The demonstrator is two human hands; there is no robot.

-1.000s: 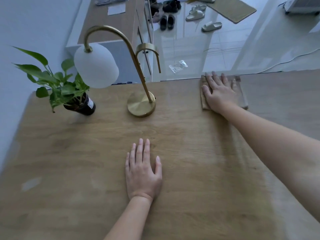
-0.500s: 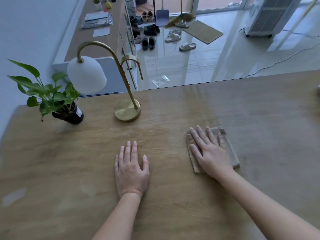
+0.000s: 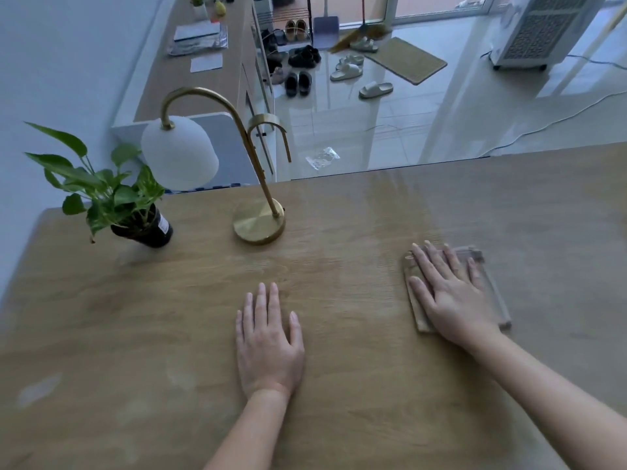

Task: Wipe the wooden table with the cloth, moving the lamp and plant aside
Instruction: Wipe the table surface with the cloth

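Cloth (image 3: 493,293), folded and grey-brown, lies flat on the wooden table (image 3: 339,418), right of the middle. The right hand (image 3: 451,296) presses it with straight, slightly spread fingers. The left hand (image 3: 268,344) rests flat on the bare wood, fingers straight and close together. Further left stand the lamp (image 3: 259,223) with gold base and the plant (image 3: 112,195) in a dark pot, near the far edge.
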